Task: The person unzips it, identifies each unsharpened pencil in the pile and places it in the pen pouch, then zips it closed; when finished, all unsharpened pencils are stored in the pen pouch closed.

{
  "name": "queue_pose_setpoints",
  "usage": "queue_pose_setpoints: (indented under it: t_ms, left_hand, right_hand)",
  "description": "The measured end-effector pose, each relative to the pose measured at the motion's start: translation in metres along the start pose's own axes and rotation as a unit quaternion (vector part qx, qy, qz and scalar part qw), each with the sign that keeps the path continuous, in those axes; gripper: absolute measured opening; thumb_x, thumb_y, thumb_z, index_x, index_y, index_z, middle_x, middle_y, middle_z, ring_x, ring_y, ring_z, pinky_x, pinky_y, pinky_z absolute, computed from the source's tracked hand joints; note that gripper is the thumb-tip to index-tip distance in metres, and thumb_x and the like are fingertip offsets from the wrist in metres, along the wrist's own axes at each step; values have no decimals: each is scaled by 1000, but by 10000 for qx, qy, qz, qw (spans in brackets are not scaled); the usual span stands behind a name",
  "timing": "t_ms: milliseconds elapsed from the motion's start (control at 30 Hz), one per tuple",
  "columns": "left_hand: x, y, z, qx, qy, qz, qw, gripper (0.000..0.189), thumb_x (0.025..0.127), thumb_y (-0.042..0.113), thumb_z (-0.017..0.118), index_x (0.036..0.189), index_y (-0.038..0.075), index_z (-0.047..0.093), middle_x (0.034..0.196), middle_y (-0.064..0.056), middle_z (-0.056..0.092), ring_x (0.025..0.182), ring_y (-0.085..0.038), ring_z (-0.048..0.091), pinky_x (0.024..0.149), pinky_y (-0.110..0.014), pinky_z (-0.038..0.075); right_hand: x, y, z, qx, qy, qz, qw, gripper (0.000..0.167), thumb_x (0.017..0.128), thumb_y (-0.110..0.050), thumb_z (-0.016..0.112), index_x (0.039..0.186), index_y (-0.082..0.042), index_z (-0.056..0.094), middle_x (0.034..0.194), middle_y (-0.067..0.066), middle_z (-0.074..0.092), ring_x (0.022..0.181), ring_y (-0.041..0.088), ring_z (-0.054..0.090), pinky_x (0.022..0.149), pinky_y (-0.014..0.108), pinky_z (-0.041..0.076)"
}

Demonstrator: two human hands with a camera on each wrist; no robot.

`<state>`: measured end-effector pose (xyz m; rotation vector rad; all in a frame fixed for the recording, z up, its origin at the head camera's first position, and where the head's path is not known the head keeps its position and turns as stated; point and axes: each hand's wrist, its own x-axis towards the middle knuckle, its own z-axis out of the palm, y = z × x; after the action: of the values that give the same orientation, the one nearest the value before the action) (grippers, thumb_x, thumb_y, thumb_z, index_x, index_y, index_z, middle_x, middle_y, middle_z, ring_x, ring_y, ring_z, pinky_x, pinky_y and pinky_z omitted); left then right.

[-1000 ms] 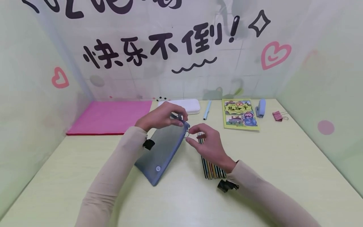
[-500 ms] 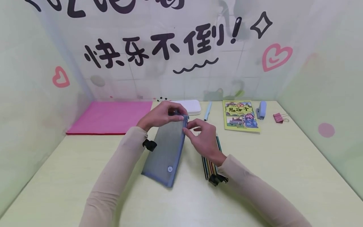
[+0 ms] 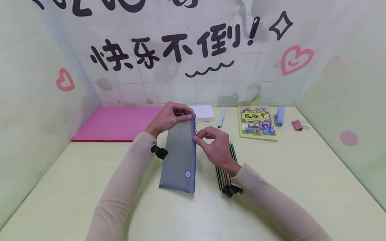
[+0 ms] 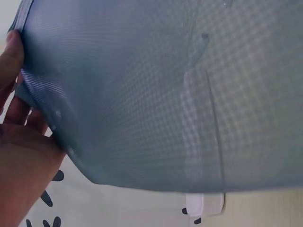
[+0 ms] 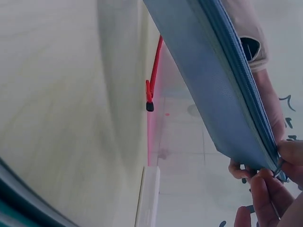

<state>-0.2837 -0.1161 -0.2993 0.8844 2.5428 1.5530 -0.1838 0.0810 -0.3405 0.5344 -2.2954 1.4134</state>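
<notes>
A blue-grey mesh zipper pouch point(image 3: 177, 157) hangs nearly upright over the table, its zipper edge facing right. My left hand point(image 3: 168, 118) grips its top corner between thumb and fingers. Close below that corner, my right hand point(image 3: 217, 147) pinches the metal zipper pull point(image 5: 278, 168) at the upper end of the zipper. In the left wrist view the pouch's mesh side point(image 4: 132, 99) covers most of the picture. A bundle of coloured pencils point(image 3: 222, 179) lies on the table under my right hand and wrist, partly hidden by them.
A pink folder point(image 3: 117, 125) lies at the back left. Behind the hands is a white case point(image 3: 204, 113), with a light-blue pen point(image 3: 222, 117) beside it. Farther right are a yellow comic-style book point(image 3: 258, 123), a blue stapler point(image 3: 279, 116) and a pink binder clip point(image 3: 298, 125).
The pouch has swung from slanting to nearly upright, its lower end moving right. My left hand has risen slightly. My right hand has come onto the zipper pull.
</notes>
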Motion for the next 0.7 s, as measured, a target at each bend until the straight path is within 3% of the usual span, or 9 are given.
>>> queue_pose_setpoints:
  t_ms: [267, 467, 700]
  left_hand:
    - [2, -6, -8, -281, 176, -115, 9994, 17, 93, 12, 71, 108, 7, 76, 102, -5, 73, 91, -21, 61, 82, -31, 49]
    - [1, -10, -10, -391, 236, -353, 9983, 18, 93, 14, 71, 110, 8, 75, 107, -6, 72, 94, -20, 62, 82, -31, 51]
    - [2, -15, -14, -413, 427, -505, 9970, 21, 93, 14, 71, 113, 9, 75, 113, -6, 72, 93, -20, 62, 81, -31, 51]
  right_hand:
    - [-15, -5, -3, -129, -411, -100, 9990, 5, 87, -11, 77, 85, -8, 74, 92, 6, 77, 90, 20, 71, 86, 39, 59]
    - [-23, -9, -8, -216, -681, -72, 9974, 6, 86, -13, 79, 84, -10, 75, 88, 3, 77, 89, 18, 71, 89, 45, 59]
    - [-37, -12, -14, -331, -1006, -291, 9939, 7, 84, -13, 80, 81, -12, 74, 86, -1, 76, 86, 13, 70, 85, 36, 58]
